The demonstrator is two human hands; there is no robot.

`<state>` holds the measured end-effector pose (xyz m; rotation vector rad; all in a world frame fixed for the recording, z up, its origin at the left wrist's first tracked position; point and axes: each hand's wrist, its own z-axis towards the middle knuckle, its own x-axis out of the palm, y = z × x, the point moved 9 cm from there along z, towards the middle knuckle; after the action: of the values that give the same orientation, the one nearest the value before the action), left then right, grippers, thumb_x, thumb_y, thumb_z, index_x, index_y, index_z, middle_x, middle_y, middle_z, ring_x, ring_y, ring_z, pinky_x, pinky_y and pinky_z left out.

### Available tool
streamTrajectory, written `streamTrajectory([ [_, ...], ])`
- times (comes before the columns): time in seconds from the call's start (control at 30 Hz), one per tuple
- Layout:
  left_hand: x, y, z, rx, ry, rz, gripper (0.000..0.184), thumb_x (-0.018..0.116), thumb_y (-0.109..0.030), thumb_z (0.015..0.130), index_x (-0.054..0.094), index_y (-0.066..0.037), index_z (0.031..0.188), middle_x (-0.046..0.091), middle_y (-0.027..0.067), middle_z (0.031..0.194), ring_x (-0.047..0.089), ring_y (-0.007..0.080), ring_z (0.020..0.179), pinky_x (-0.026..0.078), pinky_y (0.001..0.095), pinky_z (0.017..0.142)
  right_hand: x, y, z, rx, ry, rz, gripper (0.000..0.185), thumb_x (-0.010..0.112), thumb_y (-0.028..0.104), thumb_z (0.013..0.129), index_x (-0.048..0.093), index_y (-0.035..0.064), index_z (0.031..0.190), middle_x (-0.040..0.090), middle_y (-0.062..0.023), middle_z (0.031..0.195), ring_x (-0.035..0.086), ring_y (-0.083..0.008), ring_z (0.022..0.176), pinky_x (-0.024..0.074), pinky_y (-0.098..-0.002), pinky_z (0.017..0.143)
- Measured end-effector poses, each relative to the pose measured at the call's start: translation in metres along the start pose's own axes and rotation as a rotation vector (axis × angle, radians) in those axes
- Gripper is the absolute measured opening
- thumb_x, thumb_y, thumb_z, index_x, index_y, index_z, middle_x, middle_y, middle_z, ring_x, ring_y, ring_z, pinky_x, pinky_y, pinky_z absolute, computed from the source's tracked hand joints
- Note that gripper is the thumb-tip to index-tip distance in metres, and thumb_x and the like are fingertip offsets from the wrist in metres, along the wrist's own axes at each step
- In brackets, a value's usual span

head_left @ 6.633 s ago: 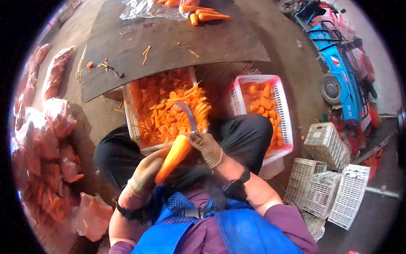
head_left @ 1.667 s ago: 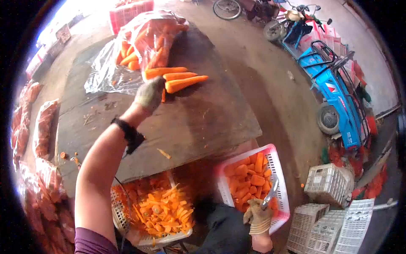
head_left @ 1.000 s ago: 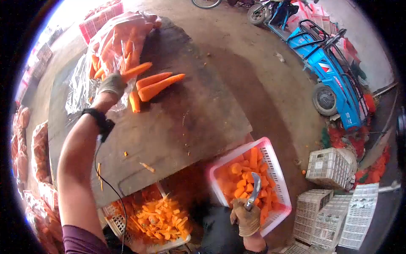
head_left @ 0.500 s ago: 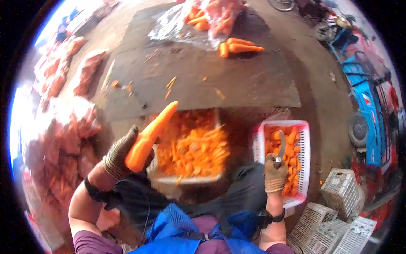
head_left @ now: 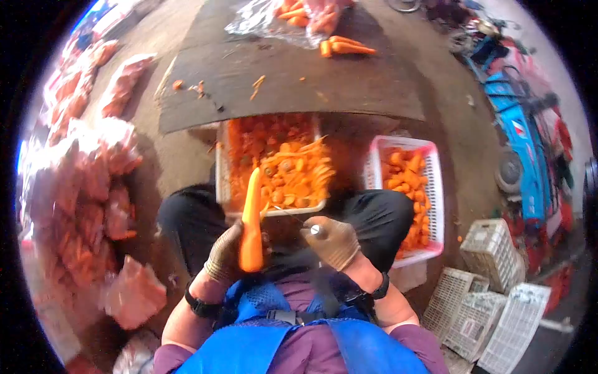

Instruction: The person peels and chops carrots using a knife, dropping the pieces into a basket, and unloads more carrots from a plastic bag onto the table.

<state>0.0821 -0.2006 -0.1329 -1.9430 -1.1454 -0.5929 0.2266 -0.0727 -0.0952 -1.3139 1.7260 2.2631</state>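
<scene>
One carrot (head_left: 251, 230) is in the left hand (head_left: 225, 254), whose fingers curl firmly round its thick end; it stands at the near side of the peelings crate (head_left: 222, 163), its tip pointing away over that crate's near edge. The right hand (head_left: 335, 242), just nearer than the crate's right corner, is closed in a fist round one knife (head_left: 315, 230). Its thin blade reaches toward the carrot; whether they touch cannot be told. Three loose carrots (head_left: 350, 47) lie on the dark board (head_left: 280, 93) beyond the crate, beside one bag (head_left: 324, 19) of carrots too crowded to count. Right of the crate stands one basket (head_left: 436, 206) of carrot pieces, and further right at least four slatted crates (head_left: 489, 246).

Both hands wear brownish gloves with ribbed cuffs. The held carrot is smooth and tapering. The peelings crate is pale plastic, heaped with thin strips and round slices; the basket has perforated white walls and a pink rim. The bag is clear, crinkled plastic.

Far right of the crate, a blue cargo tricycle (head_left: 517, 143) bears a red-and-white patch; its lettering is too blurred to read.
</scene>
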Motion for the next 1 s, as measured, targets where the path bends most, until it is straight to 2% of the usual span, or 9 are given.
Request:
streamTrajectory([
  [0.07, 0.015, -0.009, 0.006, 0.09, 0.059, 0.229, 0.051, 0.061, -0.04, 0.086, 0.051, -0.001, 0.117, 0.059, 0.0085, 0.089, 0.057, 0.0203, 0.078, 0.048, 0.0316, 0.069, -0.013, -0.015, 0.0, 0.1, -0.093, -0.119, 0.022, 0.072, 0.027, 0.075, 0.066, 0.0094, 0.087, 0.065, -0.015, 0.074, 0.065, -0.0303, 0.07, 0.0519, -0.0368, 0.062],
  [0.17, 0.005, -0.011, 0.021, 0.124, 0.085, 0.553, 0.049, 0.061, -0.039, 0.087, 0.052, -0.001, 0.117, 0.056, 0.0042, 0.087, 0.053, 0.0123, 0.078, 0.044, 0.0247, 0.067, -0.026, -0.037, -0.011, 0.405, -0.193, 0.012, 0.024, 0.071, 0.029, 0.076, 0.066, 0.0083, 0.087, 0.065, -0.0164, 0.074, 0.065, -0.0304, 0.069, 0.0508, -0.0364, 0.062],
  [0.2, 0.005, -0.016, 0.026, 0.21, 0.055, 0.731, 0.042, 0.06, -0.034, 0.089, 0.053, -0.002, 0.115, 0.053, -0.0003, 0.079, 0.049, 0.0064, 0.07, 0.04, 0.0202, 0.059, -0.02, -0.044, -0.013, 0.439, -0.198, 0.088, 0.026, 0.069, 0.031, 0.078, 0.067, 0.0072, 0.087, 0.064, -0.0178, 0.074, 0.065, -0.0299, 0.069, 0.05, -0.0364, 0.062],
  [0.33, -0.003, -0.017, 0.031, 0.245, 0.008, 1.014, 0.028, 0.059, -0.024, 0.09, 0.056, -0.003, 0.11, 0.05, -0.0033, 0.065, 0.043, 0.0051, 0.054, 0.036, 0.0188, 0.049, 0.006, -0.048, -0.013, 0.507, -0.08, 0.055, 0.027, 0.068, 0.032, 0.078, 0.066, 0.0073, 0.089, 0.064, -0.0173, 0.072, 0.066, -0.0292, 0.069, 0.0501, -0.0364, 0.061],
  [0.43, -0.011, -0.02, 0.029, 0.256, -0.044, 1.052, 0.028, 0.061, -0.023, 0.09, 0.057, -0.001, 0.107, 0.052, -0.0017, 0.069, 0.046, 0.0057, 0.058, 0.04, 0.0208, 0.052, 0.009, -0.033, 0.003, 0.447, -0.071, 0.015, 0.025, 0.067, 0.027, 0.079, 0.064, 0.0025, 0.085, 0.061, -0.0211, 0.07, 0.065, -0.0294, 0.068, 0.0488, -0.036, 0.06],
  [0.47, -0.015, -0.024, 0.029, 0.277, -0.069, 1.13, 0.028, 0.062, -0.021, 0.088, 0.058, 0.0, 0.106, 0.059, 0.0035, 0.073, 0.053, 0.0097, 0.064, 0.045, 0.0251, 0.058, 0.009, -0.029, 0.01, 0.447, -0.053, 0.04, 0.024, 0.066, 0.027, 0.079, 0.064, 0.0032, 0.086, 0.061, -0.0221, 0.072, 0.064, -0.0347, 0.072, 0.0493, -0.0378, 0.061],
  [0.6, -0.019, -0.028, 0.029, 0.365, -0.09, 1.169, 0.032, 0.064, -0.021, 0.086, 0.057, 0.001, 0.108, 0.066, 0.016, 0.086, 0.062, 0.0184, 0.078, 0.049, 0.0308, 0.072, 0.019, -0.032, 0.026, 0.336, -0.027, -0.116, 0.024, 0.066, 0.028, 0.079, 0.064, 0.0048, 0.086, 0.062, -0.02, 0.072, 0.064, -0.0359, 0.074, 0.0503, -0.0405, 0.061],
  [0.73, -0.01, -0.034, 0.026, 0.301, -0.13, 1.245, 0.033, 0.064, -0.022, 0.086, 0.057, 0.001, 0.109, 0.065, 0.0167, 0.085, 0.063, 0.0198, 0.077, 0.049, 0.031, 0.071, 0.041, -0.044, 0.035, 0.26, 0.006, -0.266, 0.026, 0.054, 0.037, 0.082, 0.063, 0.0126, 0.081, 0.062, -0.0184, 0.066, 0.062, -0.0386, 0.067, 0.0515, -0.047, 0.062],
  [1.0, 0.0, -0.041, 0.028, 0.326, -0.183, 1.542, 0.038, 0.065, -0.024, 0.085, 0.056, 0.001, 0.113, 0.065, 0.0171, 0.083, 0.062, 0.0191, 0.074, 0.049, 0.0321, 0.069, 0.062, -0.072, 0.032, 0.401, 0.165, -0.326, 0.034, 0.051, 0.042, 0.084, 0.064, 0.012, 0.091, 0.064, -0.0203, 0.08, 0.063, -0.0389, 0.078, 0.0506, -0.0492, 0.07],
])
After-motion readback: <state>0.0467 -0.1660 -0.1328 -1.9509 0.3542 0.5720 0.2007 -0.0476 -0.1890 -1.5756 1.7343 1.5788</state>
